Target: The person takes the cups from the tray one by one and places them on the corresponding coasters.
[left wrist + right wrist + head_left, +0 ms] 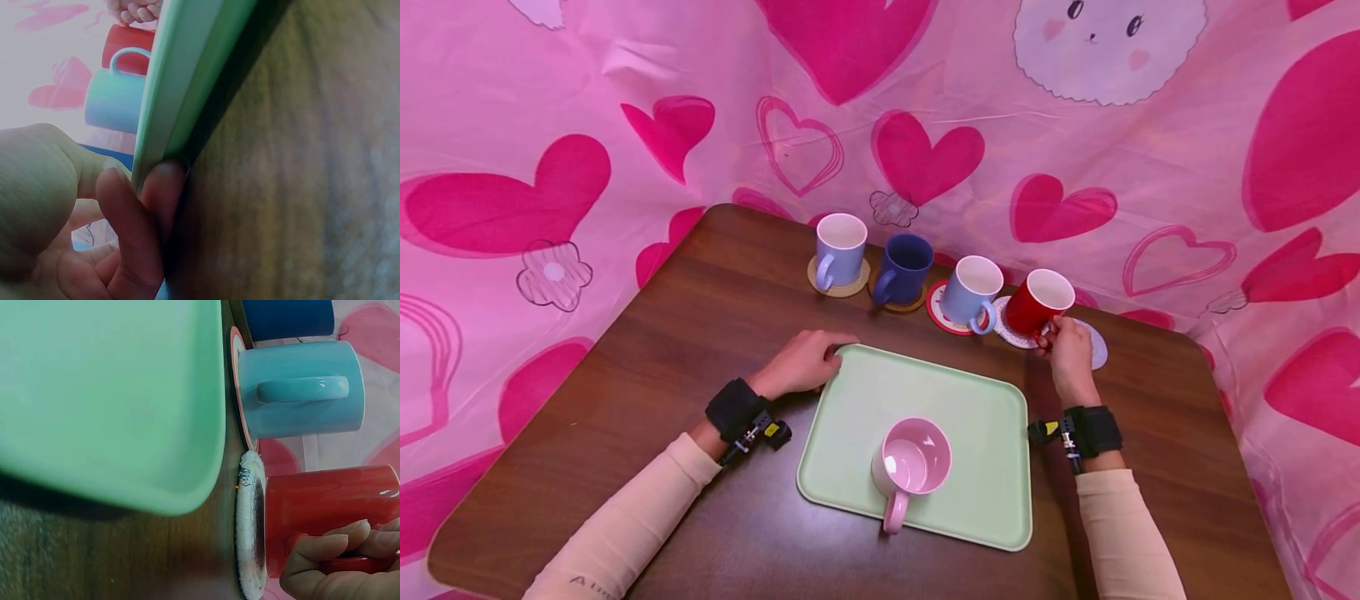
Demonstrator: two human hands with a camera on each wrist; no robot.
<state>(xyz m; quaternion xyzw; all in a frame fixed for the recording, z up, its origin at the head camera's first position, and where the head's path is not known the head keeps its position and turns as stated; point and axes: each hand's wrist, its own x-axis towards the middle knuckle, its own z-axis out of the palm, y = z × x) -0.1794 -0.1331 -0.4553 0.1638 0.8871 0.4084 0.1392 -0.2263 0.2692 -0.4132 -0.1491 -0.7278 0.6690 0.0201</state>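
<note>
My right hand [1070, 354] grips the handle of a red mug [1028, 310] with a white inside, at the right end of a row of mugs. Its base is right at a white patterned coaster [251, 531], as the right wrist view shows. Fingers curl through the handle there. My left hand [802, 362] pinches the far left corner of a light green tray [827, 433], fingertips on both sides of its rim in the left wrist view. On the tray stands a pink mug [891, 467], its handle toward me.
Left of the red mug stand a light blue mug [962, 293] on a red-rimmed coaster, a dark blue mug [908, 262] and a pale blue mug [840, 254] on brown coasters. A pale coaster [1097, 346] lies right of my right hand. A pink heart-patterned cloth [955, 225] hangs behind the table.
</note>
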